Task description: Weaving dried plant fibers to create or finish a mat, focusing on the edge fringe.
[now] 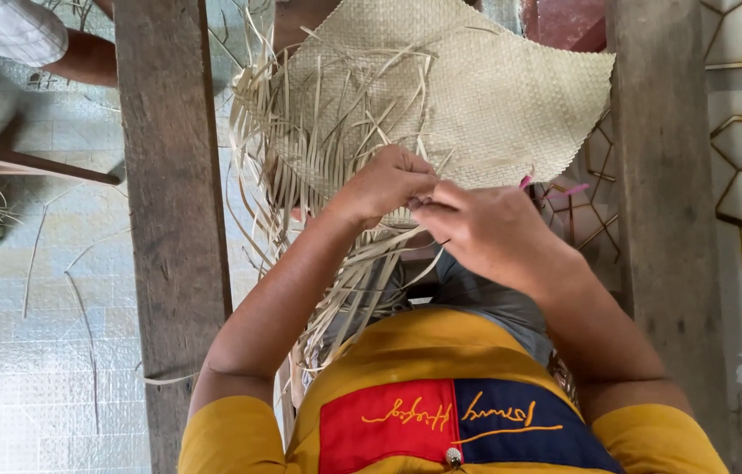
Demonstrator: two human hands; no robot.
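Your left hand [386,183] and right hand [485,230] meet at the near edge of the pale woven straw mat [467,88], fingers pinching its loose flat straw strips [301,175]. The mat spreads away from you between two weathered wooden beams [173,175], above the tiled floor [28,351].

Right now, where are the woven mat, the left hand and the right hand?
Woven mat [476,96], head view, on its finished weave.
Left hand [384,184], head view, on its back.
Right hand [485,228], head view, on its back.
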